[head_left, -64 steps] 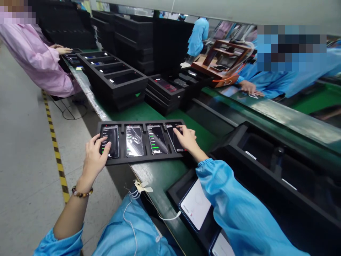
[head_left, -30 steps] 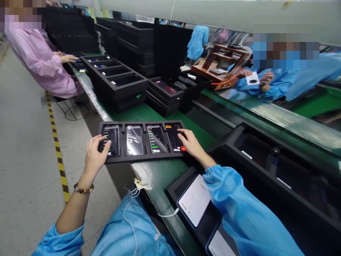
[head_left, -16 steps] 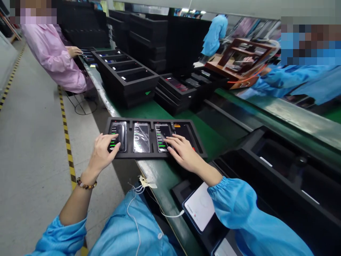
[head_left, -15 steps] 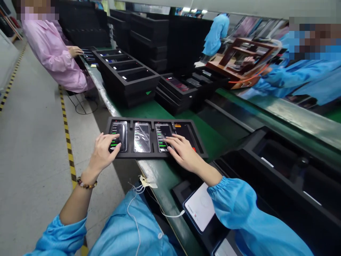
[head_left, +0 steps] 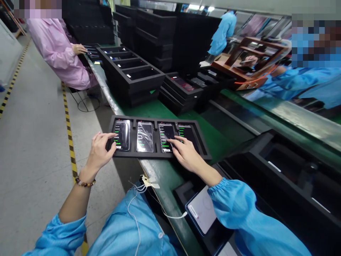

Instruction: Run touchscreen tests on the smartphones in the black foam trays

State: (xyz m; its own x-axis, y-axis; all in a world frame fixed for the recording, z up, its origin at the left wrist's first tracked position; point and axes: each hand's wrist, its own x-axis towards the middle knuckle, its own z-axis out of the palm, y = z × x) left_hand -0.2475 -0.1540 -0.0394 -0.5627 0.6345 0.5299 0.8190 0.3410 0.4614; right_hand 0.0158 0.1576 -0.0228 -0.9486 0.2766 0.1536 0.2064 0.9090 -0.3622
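Note:
A black foam tray (head_left: 133, 155) lies across the bench edge, with several smartphones in its slots. At the leftmost phone (head_left: 123, 137), my left hand (head_left: 99, 151) has its thumb and index finger apart, fingertips at the left side of the screen. My right hand (head_left: 188, 153) has its fingers stretched out, the index fingertip on or just over the third phone (head_left: 165, 132). That hand partly hides the rightmost phone (head_left: 188, 129). Between my hands sits the second phone (head_left: 144, 137), its screen reflecting light. Lines of white and green text show on the screens.
Stacked black trays (head_left: 133, 80) with phones stand ahead on the green bench (head_left: 165, 110). By my right forearm, a white cable (head_left: 173, 216) runs to a lit phone (head_left: 202, 209). More black trays (head_left: 266, 156) are at right. A pink-sleeved person (head_left: 53, 53) sits far left.
The rightmost phone's screen has gone from an orange and red pattern to green text lines. Text now shows on the second phone's formerly pale screen. My left fingers have drawn back slightly leftward across the screen.

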